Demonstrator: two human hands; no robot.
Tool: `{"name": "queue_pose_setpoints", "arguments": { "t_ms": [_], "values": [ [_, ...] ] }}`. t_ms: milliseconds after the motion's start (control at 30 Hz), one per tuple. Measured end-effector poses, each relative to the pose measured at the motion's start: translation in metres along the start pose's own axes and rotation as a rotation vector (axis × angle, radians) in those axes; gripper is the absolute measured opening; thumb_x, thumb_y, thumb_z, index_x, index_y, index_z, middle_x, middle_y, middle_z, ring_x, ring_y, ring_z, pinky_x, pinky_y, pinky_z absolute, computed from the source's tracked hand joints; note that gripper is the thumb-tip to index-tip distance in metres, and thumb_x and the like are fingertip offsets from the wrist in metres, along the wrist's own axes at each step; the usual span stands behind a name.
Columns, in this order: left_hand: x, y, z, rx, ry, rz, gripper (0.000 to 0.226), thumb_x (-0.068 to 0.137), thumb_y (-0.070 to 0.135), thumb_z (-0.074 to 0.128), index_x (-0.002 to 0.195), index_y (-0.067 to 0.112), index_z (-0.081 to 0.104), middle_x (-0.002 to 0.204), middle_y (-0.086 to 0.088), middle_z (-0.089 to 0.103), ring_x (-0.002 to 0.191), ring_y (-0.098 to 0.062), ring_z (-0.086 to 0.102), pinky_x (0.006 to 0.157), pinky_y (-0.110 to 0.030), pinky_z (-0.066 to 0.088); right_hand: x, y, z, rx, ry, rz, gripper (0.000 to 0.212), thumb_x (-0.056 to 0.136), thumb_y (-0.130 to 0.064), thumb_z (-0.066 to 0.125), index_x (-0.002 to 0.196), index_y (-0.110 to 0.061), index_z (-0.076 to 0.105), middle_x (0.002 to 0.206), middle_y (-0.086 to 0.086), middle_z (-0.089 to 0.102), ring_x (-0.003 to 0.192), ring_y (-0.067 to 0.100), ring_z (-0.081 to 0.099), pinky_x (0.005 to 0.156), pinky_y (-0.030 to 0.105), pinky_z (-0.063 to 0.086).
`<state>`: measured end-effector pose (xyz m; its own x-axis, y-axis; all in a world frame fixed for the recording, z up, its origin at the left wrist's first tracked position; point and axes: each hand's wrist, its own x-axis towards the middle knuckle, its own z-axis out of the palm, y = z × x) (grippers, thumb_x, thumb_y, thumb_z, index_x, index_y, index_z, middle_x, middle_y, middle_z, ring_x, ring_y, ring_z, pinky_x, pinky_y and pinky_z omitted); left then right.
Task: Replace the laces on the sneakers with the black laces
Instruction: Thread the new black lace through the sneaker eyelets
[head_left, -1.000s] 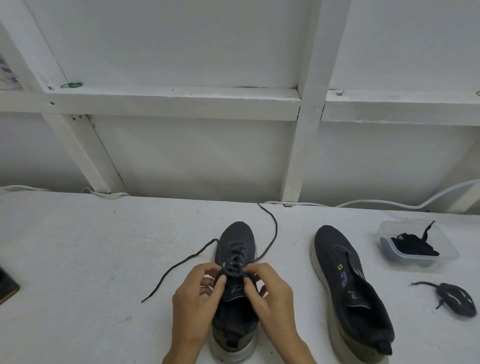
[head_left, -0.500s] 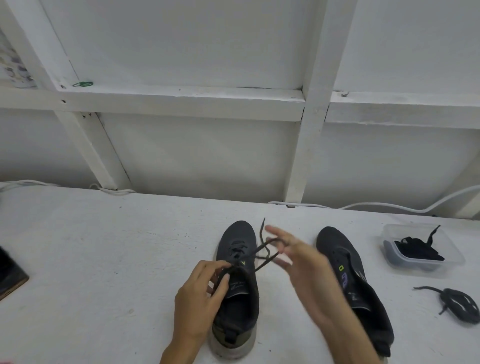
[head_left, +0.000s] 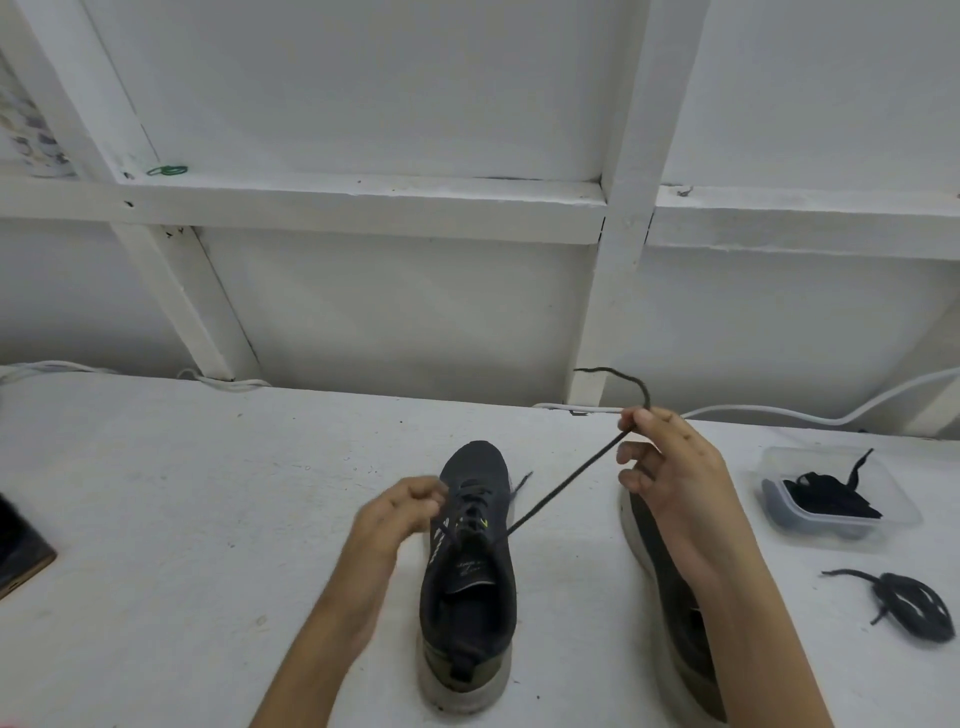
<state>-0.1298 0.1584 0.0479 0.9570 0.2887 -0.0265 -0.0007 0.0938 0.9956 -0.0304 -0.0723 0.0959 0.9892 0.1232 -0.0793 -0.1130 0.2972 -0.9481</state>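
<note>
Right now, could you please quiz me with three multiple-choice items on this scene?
1. The clear container lies: A left of both sneakers; B between them; C right of both.
2. Sneakers on the table: A two; B three; C four.
3. The lace in the right hand is: A slack; B taut; C coiled.
Answers: C, it sits beyond the right-hand sneaker; A, one is central and one is to its right; B, it runs straight from the shoe to the hand.
</note>
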Motion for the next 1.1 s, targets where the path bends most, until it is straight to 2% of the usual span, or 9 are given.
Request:
{"name": "queue_pose_setpoints", "arguments": {
  "t_ms": [133,267,333,400,500,633,733,833,1100],
  "values": [
    [0.013,0.029,-0.027,-0.374,0.184,-0.007,0.011,0.087,0.013,0.054,0.080,0.020,0.059,0.081,0.003,0.061,0.070,-0.010,0.053,0.066,-0.025,0.041,0.004,0.008,-0.007,0.016,0.041,0.007,0.011,0.096,-0.016,0.057,0.095,-0.009,0.066,0.091,0.008,0.059,0.068,0.017,0.053,0.055,0.028,0.038],
    [0.024,0.018,-0.054,-0.250,0.350,-0.037,0.014,0.098,0.022,0.051,0.097,0.020,0.065,0.093,0.005,0.066,0.081,-0.012,0.058,0.073,-0.028,0.044,0.009,0.029,-0.007,0.010,0.003,0.055,0.014,0.097,-0.012,0.056,0.104,-0.004,0.065,0.091,0.011,0.064,0.070,0.023,0.064,0.055,0.026,0.052],
    [0.022,-0.002,-0.058,-0.164,0.307,-0.125,0.026,0.098,0.026,0.051,0.118,0.015,0.063,0.114,0.000,0.066,0.106,-0.018,0.061,0.086,-0.034,0.047,0.010,0.049,-0.005,-0.126,-0.074,0.139,0.019,0.097,-0.008,0.055,0.114,-0.005,0.064,0.101,0.011,0.067,0.075,0.025,0.069,0.057,0.029,0.056],
    [0.008,-0.022,-0.051,-0.091,0.202,-0.239,0.035,0.094,0.034,0.055,0.123,0.015,0.060,0.125,-0.001,0.063,0.124,-0.019,0.053,0.105,-0.038,0.039,0.008,0.071,-0.004,-0.488,-0.199,0.200,0.025,0.097,-0.003,0.053,0.121,-0.004,0.062,0.108,0.010,0.065,0.075,0.023,0.070,0.056,0.029,0.058],
    [-0.017,-0.048,-0.033,-0.015,0.046,-0.322,0.058,0.073,0.049,0.075,0.123,0.022,0.064,0.132,0.010,0.060,0.130,-0.005,0.047,0.116,-0.031,0.027,-0.004,0.094,0.001,-0.763,-0.399,0.212,0.017,0.092,0.001,0.057,0.097,-0.005,0.071,0.095,0.013,0.070,0.069,0.019,0.068,0.055,0.030,0.057],
    [-0.027,-0.055,0.002,0.110,-0.058,-0.259,0.044,0.090,0.035,0.062,0.133,0.031,0.054,0.129,0.022,0.057,0.119,0.008,0.051,0.091,-0.004,0.041,-0.019,0.101,0.014,-0.646,-0.346,0.146,0.004,0.086,-0.007,0.069,0.083,-0.006,0.071,0.077,0.015,0.070,0.057,0.017,0.062,0.048,0.028,0.050],
    [-0.021,-0.057,0.015,0.254,-0.025,-0.179,0.051,0.096,0.031,0.053,0.146,0.029,0.040,0.143,0.018,0.042,0.133,-0.002,0.038,0.101,-0.009,0.033,-0.020,0.099,0.021,-0.664,-0.345,0.095,0.009,0.089,-0.016,0.069,0.083,-0.013,0.075,0.075,0.005,0.071,0.057,0.012,0.059,0.048,0.020,0.043],
    [-0.018,-0.060,0.020,0.331,0.003,-0.120,0.048,0.100,0.027,0.046,0.147,0.023,0.036,0.139,0.016,0.042,0.129,0.000,0.036,0.087,0.006,0.031,-0.020,0.097,0.023,-0.655,-0.349,0.055,0.009,0.089,-0.021,0.069,0.086,-0.019,0.078,0.078,-0.002,0.073,0.057,0.005,0.057,0.051,0.013,0.042],
    [-0.017,-0.069,0.018,0.360,0.012,-0.071,0.046,0.101,0.024,0.044,0.146,0.021,0.037,0.141,0.016,0.042,0.128,0.003,0.038,0.090,0.007,0.029,-0.014,0.102,0.031,-0.710,-0.381,0.032,0.007,0.087,-0.018,0.070,0.081,-0.017,0.075,0.076,-0.002,0.072,0.060,0.009,0.060,0.059,0.023,0.052]
  ]
}}
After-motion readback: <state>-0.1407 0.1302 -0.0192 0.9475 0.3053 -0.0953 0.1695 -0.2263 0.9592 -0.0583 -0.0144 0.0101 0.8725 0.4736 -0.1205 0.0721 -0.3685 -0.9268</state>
